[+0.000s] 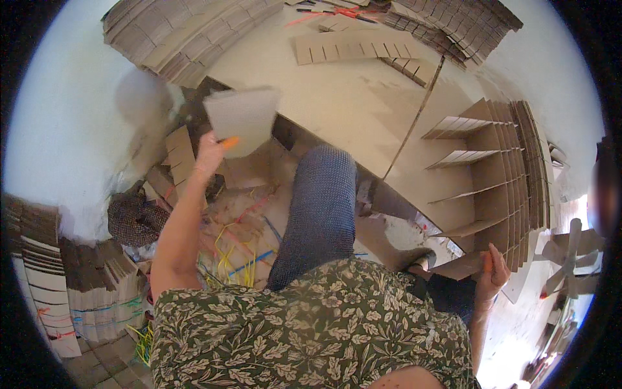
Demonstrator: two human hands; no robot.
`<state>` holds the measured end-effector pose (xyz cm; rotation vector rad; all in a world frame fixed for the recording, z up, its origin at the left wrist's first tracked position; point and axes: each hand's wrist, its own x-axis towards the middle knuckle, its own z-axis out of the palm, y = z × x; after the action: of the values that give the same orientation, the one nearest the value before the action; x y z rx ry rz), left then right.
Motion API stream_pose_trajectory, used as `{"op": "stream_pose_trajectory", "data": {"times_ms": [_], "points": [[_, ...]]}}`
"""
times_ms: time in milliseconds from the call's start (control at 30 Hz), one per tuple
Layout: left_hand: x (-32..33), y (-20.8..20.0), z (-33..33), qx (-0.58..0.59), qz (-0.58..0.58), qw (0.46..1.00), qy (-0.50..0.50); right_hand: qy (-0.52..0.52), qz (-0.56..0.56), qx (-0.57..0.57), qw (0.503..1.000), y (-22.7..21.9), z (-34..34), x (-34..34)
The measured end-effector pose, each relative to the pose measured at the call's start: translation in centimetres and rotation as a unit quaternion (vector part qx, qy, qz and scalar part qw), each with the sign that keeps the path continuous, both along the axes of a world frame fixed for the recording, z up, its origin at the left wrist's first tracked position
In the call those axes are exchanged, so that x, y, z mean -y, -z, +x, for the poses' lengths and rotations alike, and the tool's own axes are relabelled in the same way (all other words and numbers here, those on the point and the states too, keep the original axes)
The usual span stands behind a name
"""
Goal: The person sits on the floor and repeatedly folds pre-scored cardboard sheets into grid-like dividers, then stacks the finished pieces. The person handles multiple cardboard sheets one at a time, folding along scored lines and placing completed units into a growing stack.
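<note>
My left hand (208, 154) is raised over the left side, closed on the lower edge of a pale cardboard sheet (243, 115), which is slightly blurred. Something orange covers its thumb. At the lower right, my right hand (494, 273) pinches the near end of a brown cardboard strip (459, 266), with orange on a digit here too. That strip lies at the near end of a cardboard divider grid (490, 170), whose crossing slotted strips stand upright on the table. Several cross strips jut out of the grid toward the left.
The pale table (337, 107) has a dark front edge. At its back lie a slotted strip (356, 49) and stacked cardboard (188, 32). Colourful straps (241, 259) litter the floor by my leg (321, 207). Bundled cardboard (97, 292) stands at left; a fan (573, 266) at right.
</note>
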<state>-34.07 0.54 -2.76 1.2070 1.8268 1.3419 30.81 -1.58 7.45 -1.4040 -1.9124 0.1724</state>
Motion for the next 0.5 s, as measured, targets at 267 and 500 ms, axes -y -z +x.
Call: {"op": "stream_pose_trajectory", "data": {"times_ms": [267, 500], "points": [[0.0, -11.2, 2.5, -0.201, 0.131, 0.969, -0.057, -0.017, 0.041, -0.007, 0.999, -1.1, -1.2, 0.4], [-5.8, -20.3, 13.0, -0.487, 0.020, 0.862, 0.136, -0.009, 0.083, 0.007, 0.996, -4.4, -3.8, -0.4]]}}
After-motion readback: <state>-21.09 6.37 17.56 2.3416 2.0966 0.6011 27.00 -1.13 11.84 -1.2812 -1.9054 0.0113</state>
